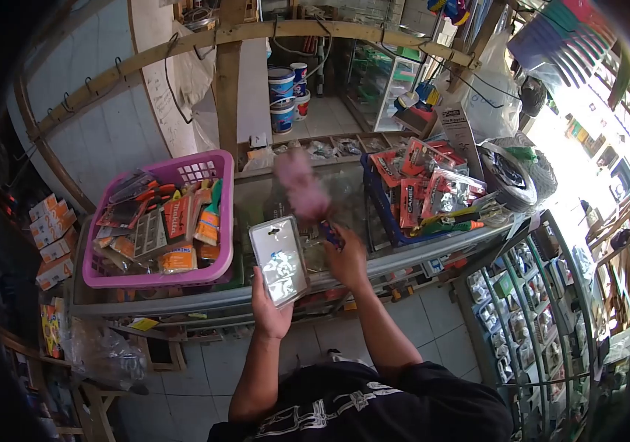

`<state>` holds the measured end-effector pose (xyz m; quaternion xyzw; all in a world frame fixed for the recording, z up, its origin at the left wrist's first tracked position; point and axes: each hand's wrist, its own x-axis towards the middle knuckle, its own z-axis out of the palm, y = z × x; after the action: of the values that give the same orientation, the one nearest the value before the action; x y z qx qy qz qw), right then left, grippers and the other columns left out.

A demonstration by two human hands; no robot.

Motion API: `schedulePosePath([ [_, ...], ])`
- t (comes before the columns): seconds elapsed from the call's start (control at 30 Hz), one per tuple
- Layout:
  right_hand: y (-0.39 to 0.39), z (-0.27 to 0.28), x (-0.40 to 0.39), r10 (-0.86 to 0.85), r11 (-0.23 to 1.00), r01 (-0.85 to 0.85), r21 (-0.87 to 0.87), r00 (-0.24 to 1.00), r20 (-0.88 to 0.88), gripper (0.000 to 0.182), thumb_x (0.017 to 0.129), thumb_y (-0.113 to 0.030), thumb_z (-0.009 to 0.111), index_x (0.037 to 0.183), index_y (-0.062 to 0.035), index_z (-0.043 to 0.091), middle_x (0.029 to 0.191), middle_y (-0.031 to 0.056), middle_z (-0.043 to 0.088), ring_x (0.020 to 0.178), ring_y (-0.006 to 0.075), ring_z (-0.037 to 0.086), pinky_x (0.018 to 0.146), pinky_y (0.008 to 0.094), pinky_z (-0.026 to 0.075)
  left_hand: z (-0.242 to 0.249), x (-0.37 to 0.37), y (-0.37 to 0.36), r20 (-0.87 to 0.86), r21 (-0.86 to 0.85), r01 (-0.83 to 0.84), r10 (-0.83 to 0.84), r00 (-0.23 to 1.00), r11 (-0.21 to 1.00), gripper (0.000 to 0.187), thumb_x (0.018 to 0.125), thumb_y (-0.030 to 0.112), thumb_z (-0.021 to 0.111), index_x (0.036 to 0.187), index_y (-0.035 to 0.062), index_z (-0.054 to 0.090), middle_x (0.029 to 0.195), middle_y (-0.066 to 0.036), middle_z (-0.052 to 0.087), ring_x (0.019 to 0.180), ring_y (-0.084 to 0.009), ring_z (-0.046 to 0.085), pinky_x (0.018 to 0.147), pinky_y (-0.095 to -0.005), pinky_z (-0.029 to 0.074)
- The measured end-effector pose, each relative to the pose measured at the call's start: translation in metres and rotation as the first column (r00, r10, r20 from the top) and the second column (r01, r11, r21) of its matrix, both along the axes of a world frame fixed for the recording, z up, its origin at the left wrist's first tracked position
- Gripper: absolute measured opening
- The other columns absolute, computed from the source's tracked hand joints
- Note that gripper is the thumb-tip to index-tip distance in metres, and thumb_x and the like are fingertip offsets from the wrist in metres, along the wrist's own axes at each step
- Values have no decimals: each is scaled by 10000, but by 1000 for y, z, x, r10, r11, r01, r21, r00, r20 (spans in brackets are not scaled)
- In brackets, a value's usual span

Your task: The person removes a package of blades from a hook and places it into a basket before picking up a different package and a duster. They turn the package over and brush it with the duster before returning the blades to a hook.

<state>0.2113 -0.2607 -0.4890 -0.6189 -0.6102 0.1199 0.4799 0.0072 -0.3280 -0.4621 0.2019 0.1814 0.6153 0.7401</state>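
Observation:
My left hand holds a clear blister package with a pale backing, its hanging hole at the top. Wrapped round the dark handle of a pink duster are the fingers of my right hand. The duster's fluffy head is blurred and lies over the glass counter, beyond the package. Whether it touches the glass, I cannot tell.
On the counter's left stands a pink basket of brushes and packaged tools. A blue basket of red-carded packages is on the right, beside coiled material. Paint buckets stand behind. A wooden beam with hooks crosses above.

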Motion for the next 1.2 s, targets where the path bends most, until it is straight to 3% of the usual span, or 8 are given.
schedulePosePath([
  [0.17, -9, 8, 8, 134, 990, -139, -16, 976, -170, 521, 901, -153, 800, 1384, -24, 658, 1250, 161, 686, 1112, 306, 692, 983, 368, 523, 0, 6, 5, -1, 2, -18, 18, 1000, 1000, 654, 1143, 539, 406, 1558, 40, 489, 1482, -140, 622, 1355, -293, 605, 1172, -458, 441],
  [0.27, -14, 21, 13, 220, 974, -226, -3, 949, -228, 543, 873, -166, 848, 1367, -32, 666, 1298, 193, 651, 1209, 388, 627, 1044, 456, 496, 1, 12, 8, 3, -25, -63, 63, 998, 998, 652, 1139, 544, 416, 1555, 50, 500, 1485, -128, 622, 1361, -286, 599, 1176, -457, 433],
  [0.37, -22, 19, 18, 204, 977, -197, 87, 976, -76, 592, 860, -183, 867, 1397, -53, 655, 1383, 186, 622, 1309, 387, 571, 1109, 470, 456, 5, 15, 7, -54, -7, -3, 3, 999, 1000, 656, 1133, 553, 427, 1559, 61, 506, 1487, -113, 624, 1363, -274, 595, 1173, -453, 429],
  [0.57, -46, 105, 26, 600, 799, -602, -6, 796, 75, 981, 788, -276, 931, 1632, -145, 448, 1666, 194, 391, 1503, 408, 404, 1191, 511, 398, 45, 34, 15, -120, 72, 63, -54, 991, 995, 685, 1145, 570, 378, 1588, 55, 463, 1503, -114, 608, 1387, -242, 578, 1175, -454, 434],
  [0.73, -45, 154, 18, 676, 715, -699, -21, 684, 275, 1148, 742, -264, 953, 1689, -142, 314, 1745, 267, 162, 1549, 536, 256, 1246, 603, 324, 101, 48, 19, -277, 411, 66, 55, 959, 909, 654, 1159, 524, 381, 1661, 121, 264, 1619, -129, 428, 1481, -241, 467, 1210, -417, 393],
  [0.93, -28, 230, 35, 731, 575, -814, 87, 558, 392, 1100, 759, -91, 907, 1677, -68, 301, 1668, 284, 365, 1537, 465, 382, 1241, 499, 376, 168, 50, 18, -509, 707, 84, 423, 750, 702, 859, 1112, 610, 431, 1709, 60, 148, 1655, -155, 369, 1555, -259, 372, 1267, -427, 296],
  [1.1, -14, 273, 53, 838, 456, -887, 75, 457, 300, 889, 839, -163, 906, 1588, -34, 445, 1537, 239, 554, 1414, 441, 541, 1151, 471, 470, 205, 45, 16, -559, 754, 78, 574, 599, 652, 995, 969, 161, 808, 1729, 80, 172, 1562, -146, 376, 1390, -238, 488, 1131, -376, 477],
  [1.2, -11, 288, 58, 852, 456, -886, 91, 463, 242, 756, 849, -220, 918, 1482, -19, 555, 1405, 222, 649, 1286, 416, 639, 1068, 469, 519, 223, 37, 21, -496, 852, 102, 728, 472, 514, 989, 954, 164, 832, 1723, 85, 215, 1534, -142, 387, 1364, -238, 505, 1131, -374, 495],
])
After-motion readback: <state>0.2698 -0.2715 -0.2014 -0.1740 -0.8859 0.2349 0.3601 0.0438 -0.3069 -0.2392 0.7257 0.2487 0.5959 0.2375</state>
